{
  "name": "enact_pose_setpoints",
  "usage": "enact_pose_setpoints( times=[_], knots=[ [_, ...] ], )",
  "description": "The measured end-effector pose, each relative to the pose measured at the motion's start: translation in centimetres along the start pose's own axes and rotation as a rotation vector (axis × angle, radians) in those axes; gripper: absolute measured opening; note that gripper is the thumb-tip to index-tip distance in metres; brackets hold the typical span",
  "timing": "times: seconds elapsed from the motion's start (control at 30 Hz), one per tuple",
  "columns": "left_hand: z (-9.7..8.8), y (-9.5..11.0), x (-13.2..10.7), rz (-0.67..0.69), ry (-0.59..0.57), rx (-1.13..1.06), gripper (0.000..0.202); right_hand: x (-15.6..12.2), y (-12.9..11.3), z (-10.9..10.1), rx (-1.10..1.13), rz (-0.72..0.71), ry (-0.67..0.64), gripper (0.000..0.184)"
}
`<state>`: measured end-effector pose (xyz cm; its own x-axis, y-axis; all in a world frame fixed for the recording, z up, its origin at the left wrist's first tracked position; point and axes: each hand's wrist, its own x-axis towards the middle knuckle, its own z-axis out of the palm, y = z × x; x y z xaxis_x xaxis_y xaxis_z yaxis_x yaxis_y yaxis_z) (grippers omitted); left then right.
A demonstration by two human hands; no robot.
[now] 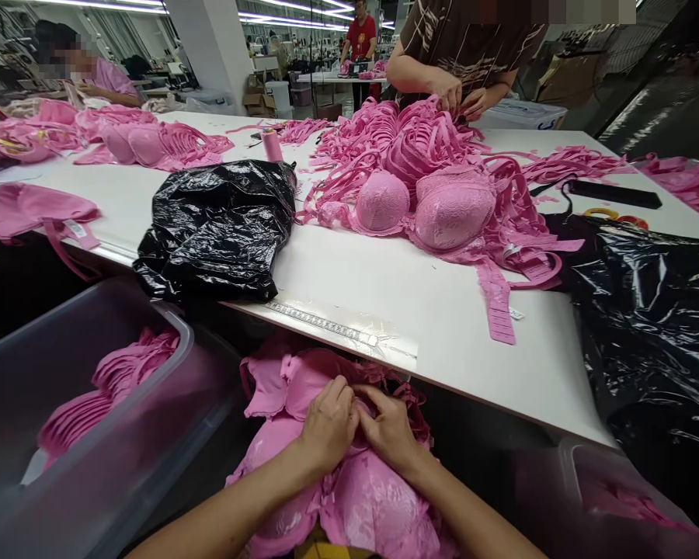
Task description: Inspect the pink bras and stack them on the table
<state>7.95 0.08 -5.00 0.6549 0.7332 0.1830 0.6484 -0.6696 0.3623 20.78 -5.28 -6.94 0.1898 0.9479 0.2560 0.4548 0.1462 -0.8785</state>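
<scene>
Several pink bras (378, 497) lie in a heap below the table's front edge, close to my body. My left hand (331, 423) is closed, its fingers pinching the pink fabric of a bra (311, 376) at the top of the heap. Close beside it, my right hand (387, 423) grips the same bra, thumb and fingers bent toward the left hand. The exact spot between the fingertips is hidden.
A white table (349, 268) carries piled bras (454, 210), a black plastic bag (221, 225), a thread cone (272, 145) and a measuring tape (314, 320). Plastic bins (180, 334) flank me, the left holding stacked bras. Opposite stands a person (466, 54), handling straps.
</scene>
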Motion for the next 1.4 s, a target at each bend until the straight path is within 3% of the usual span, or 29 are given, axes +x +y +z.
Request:
enact_pose_setpoints(
  times=[0.23, 0.4, 0.47, 0.57, 0.6, 0.67, 0.8, 0.93, 1.07, 1.27, 1.4],
  knots=[
    [-0.3, -0.2, 0.7, -0.012, 0.065, -0.152, 0.018, 0.0, -0.1, 0.6, 0.195, 0.235, 0.065, 0.025],
    [-1.2, 0.7, 0.0, -0.107, 0.032, -0.332, 0.016, 0.8, 0.1, 0.6, 0.243, 0.267, 0.027, 0.02],
    [-2.4, 0.9, -1.3, -0.335, -0.135, -0.631, 0.02, 1.1, 0.0, 0.3, 0.256, 0.279, 0.039, 0.021],
    [-4.2, 1.1, -3.4, -0.896, -0.424, -1.256, 0.031, 1.0, -0.6, -0.3, 0.302, 0.32, 0.063, 0.025],
    [-4.5, 1.1, -3.7, -1.04, -0.447, -1.436, 0.032, 0.9, -0.8, -0.5, 0.336, 0.35, 0.069, 0.026],
    [-4.5, 1.3, -3.6, -1.182, -0.339, -1.711, 0.032, 0.6, -1.4, -0.6, 0.426, 0.428, 0.068, 0.031],
    [-2.4, 2.2, -1.8, -1.108, -0.058, -1.897, 0.024, -0.1, -2.1, -0.2, 0.502, 0.502, 0.08, 0.037],
    [0.2, 3.0, -1.5, -1.002, 0.069, -1.7, 0.028, -0.6, -1.6, 0.1, 0.335, 0.484, 0.157, 0.037],
    [1.1, 2.8, -2.7, -0.9, 0.021, -1.551, 0.029, -1.0, -1.5, -0.3, 0.122, 0.44, 0.071, 0.029],
    [0.3, 2.2, -3.0, -0.842, -0.063, -1.574, 0.031, -1.3, -2.2, -2.4, 0.283, 0.417, -0.181, 0.037],
    [0.2, 2.2, -3.1, -0.781, -0.12, -1.389, 0.031, -1.4, -2.1, -3.0, 0.159, 0.367, -0.149, 0.026]
  ],
)
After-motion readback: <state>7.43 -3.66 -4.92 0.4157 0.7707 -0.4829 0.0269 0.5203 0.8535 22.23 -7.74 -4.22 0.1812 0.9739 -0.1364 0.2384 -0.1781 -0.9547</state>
